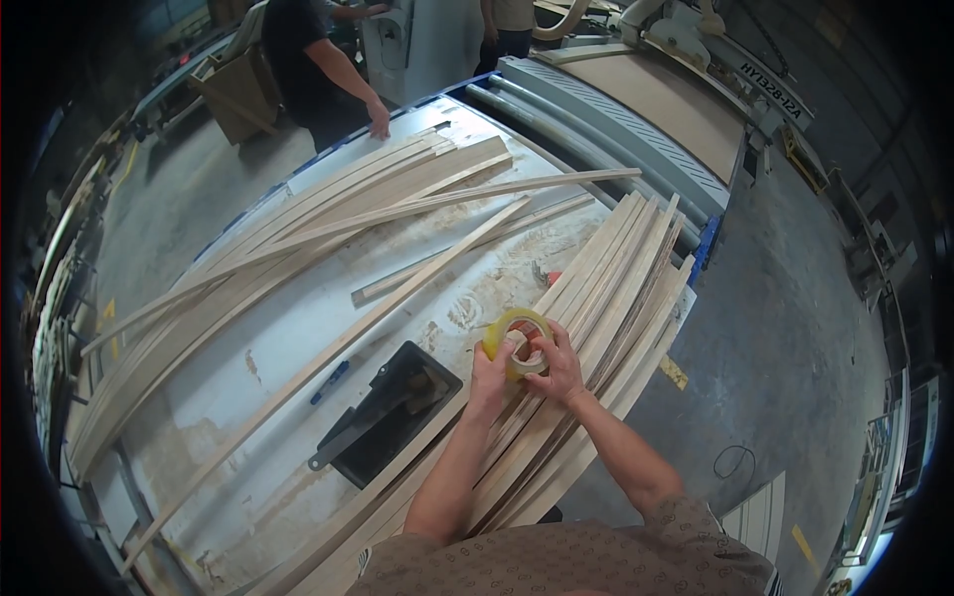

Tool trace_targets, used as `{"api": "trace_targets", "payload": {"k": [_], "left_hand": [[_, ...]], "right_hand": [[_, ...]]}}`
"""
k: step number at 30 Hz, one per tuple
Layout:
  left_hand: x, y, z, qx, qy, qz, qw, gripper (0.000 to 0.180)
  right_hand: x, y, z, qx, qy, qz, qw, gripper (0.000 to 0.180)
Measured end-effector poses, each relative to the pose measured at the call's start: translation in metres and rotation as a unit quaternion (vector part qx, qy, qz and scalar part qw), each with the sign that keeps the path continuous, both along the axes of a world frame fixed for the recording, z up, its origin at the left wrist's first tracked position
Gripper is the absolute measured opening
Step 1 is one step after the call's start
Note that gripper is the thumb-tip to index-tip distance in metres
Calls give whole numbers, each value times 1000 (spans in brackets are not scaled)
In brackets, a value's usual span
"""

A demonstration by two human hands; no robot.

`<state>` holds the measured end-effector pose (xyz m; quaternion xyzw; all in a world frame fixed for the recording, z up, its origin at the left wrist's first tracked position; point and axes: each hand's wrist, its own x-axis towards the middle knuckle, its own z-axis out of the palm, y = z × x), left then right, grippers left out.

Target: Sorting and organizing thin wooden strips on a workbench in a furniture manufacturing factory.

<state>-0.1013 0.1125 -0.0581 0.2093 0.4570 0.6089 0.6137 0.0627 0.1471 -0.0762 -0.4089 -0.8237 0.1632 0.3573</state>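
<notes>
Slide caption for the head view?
Left hand and right hand hold a yellow adhesive tape roll over wooden strips.

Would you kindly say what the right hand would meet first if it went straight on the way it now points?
Most likely the roll of yellow tape, which the right hand is touching; beyond that, probably space above the tabletop, though depth is unclear.

"Look at the left forearm (449,477). Bare?"

"Yes, and reaching forward. Bare on the right forearm (626,449) too, but leaning more, in toward the middle."

"Far apart with the left hand (487,379) and right hand (560,372)?"

"No, very close together, out in front. Gripping on both sides, with bent fingers (561,338) and thumbs (537,383) turned in."
</notes>
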Motion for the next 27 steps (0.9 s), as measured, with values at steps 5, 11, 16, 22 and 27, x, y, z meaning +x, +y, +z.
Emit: {"api": "trace_targets", "payload": {"k": [5, 11, 16, 22, 27], "left_hand": [[-1, 1, -3, -2, 7, -1, 1000, 49], [0, -1, 4, -6, 11, 5, 1000, 48], [0, -1, 1, -12, 9, 8, 1000, 47], [0, -1, 5, -8, 13, 10, 1000, 47], [0, 0, 2, -10, 9, 5, 1000, 47]], "right_hand": [[-1, -1, 0, -6, -2, -2, 1000, 67], [0, -1, 0, -3, -2, -1, 1000, 66], [0, 0, -3, -11, 0, 0, 1000, 67], [0, 0, -1, -10, -3, -2, 1000, 68], [1, 1, -2, -5, -5, -2, 1000, 67]]}}
